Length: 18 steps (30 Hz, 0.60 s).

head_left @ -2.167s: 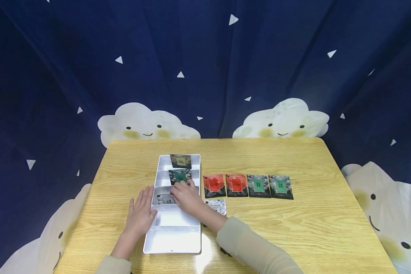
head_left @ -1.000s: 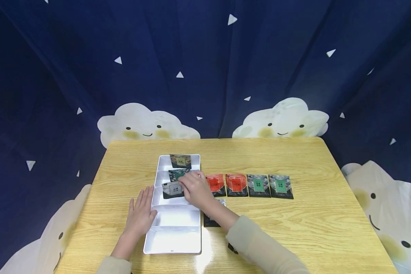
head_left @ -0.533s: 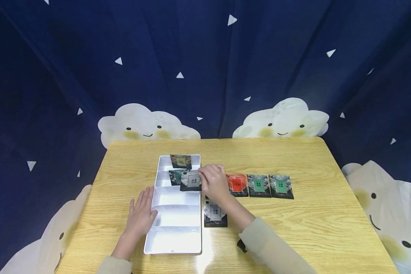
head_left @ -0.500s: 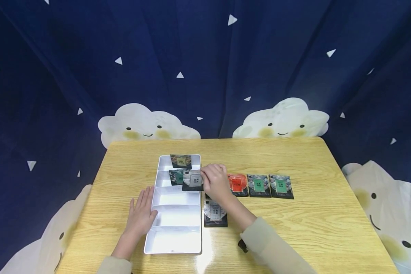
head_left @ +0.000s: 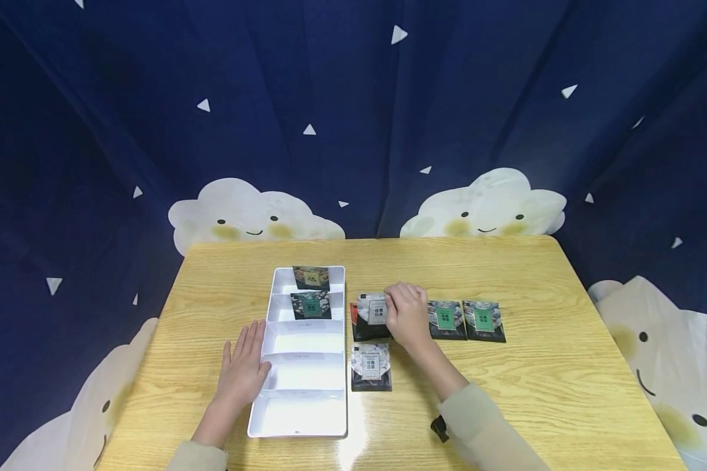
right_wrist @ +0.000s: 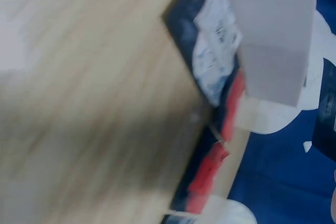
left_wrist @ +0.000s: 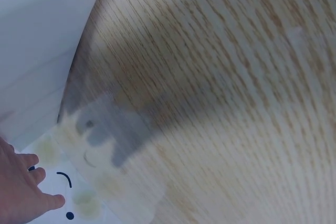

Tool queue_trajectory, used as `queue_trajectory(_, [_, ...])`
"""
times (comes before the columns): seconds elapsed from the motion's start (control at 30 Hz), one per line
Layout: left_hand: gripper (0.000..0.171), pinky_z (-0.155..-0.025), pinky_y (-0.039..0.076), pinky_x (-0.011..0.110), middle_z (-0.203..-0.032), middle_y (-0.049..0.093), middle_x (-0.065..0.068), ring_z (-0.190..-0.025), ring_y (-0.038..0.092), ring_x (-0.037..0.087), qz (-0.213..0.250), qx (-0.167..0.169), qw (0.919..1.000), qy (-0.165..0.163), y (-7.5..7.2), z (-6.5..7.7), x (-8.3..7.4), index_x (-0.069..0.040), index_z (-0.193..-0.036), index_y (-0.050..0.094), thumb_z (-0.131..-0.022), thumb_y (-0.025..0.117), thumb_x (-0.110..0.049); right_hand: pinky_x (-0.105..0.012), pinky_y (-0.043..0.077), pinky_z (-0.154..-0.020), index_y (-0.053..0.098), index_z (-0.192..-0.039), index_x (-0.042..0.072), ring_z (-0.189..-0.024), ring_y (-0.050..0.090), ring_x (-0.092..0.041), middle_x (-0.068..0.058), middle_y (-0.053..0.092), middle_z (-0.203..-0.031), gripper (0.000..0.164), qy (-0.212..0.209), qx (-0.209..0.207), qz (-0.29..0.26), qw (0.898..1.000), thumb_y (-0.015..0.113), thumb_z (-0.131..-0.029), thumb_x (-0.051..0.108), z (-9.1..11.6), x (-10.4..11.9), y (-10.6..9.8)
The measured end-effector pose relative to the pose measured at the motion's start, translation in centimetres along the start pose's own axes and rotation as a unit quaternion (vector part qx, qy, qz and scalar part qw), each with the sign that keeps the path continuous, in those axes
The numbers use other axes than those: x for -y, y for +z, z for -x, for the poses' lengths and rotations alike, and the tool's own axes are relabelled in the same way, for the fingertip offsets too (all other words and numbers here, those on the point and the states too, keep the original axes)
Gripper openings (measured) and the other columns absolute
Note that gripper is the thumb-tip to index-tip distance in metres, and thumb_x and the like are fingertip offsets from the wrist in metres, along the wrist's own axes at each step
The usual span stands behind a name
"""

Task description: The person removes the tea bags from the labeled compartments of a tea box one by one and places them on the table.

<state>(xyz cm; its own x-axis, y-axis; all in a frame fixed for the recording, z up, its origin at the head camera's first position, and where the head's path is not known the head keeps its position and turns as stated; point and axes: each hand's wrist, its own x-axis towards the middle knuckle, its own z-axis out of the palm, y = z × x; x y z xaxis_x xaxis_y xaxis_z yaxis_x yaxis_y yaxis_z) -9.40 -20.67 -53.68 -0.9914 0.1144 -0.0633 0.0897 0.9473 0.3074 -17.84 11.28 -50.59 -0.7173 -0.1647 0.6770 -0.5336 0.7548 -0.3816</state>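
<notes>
My right hand (head_left: 408, 315) pinches the right edge of a silver-and-black sachet (head_left: 372, 315), held above the red sachets on the table. In the right wrist view this sachet (right_wrist: 325, 114) shows at the right edge. My left hand (head_left: 241, 369) has straight fingers and rests along the left side of a white divided tray (head_left: 303, 413); part of the hand (left_wrist: 21, 187) appears in the left wrist view. A yellow-labelled sachet (head_left: 311, 278) leans in the tray's rearmost compartment. In front of it, a green-labelled sachet (head_left: 311, 305) stands in the second compartment.
Another silver sachet (head_left: 371, 367) lies right of the tray. Red sachets (right_wrist: 207, 177), mostly hidden in the head view, lie behind it. Two green-labelled sachets, one nearer (head_left: 446, 320) and one farther right (head_left: 484, 320), continue that row. A patterned curtain (head_left: 353, 118) hangs behind the table.
My right hand has lifted the silver sachet from the tray's third compartment and carried it right, over the red sachets. The left hand has stayed at the tray's side.
</notes>
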Motion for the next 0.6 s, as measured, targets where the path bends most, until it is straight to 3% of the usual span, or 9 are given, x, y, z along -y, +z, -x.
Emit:
queue_trajectory(0.37, [0.071, -0.106, 0.005, 0.061, -0.15, 0.015, 0.02, -0.136, 0.012, 0.039, -0.006, -0.008, 0.9999, 0.004, -0.1, 0.1, -0.1, -0.005, -0.146, 0.01, -0.088, 0.047, -0.02, -0.045, 0.034, -0.084, 0.061, -0.083, 0.006, -0.082, 0.056, -0.025, -0.006, 0.061, -0.082, 0.009, 0.081, 0.074, 0.038, 0.993, 0.052, -0.084, 0.006, 3.6, -3.3, -1.0])
queue_trajectory(0.6, [0.071, -0.106, 0.005, 0.061, -0.15, 0.015, 0.02, -0.136, 0.012, 0.039, -0.008, -0.006, 0.9999, 0.002, -0.1, 0.1, -0.1, -0.004, -0.146, 0.01, -0.088, 0.047, -0.02, -0.046, 0.035, -0.081, 0.057, -0.076, 0.009, -0.082, 0.057, -0.027, -0.006, 0.062, -0.08, 0.007, 0.097, 0.11, 0.061, 0.987, 0.056, -0.082, 0.005, 5.6, -4.3, -1.5])
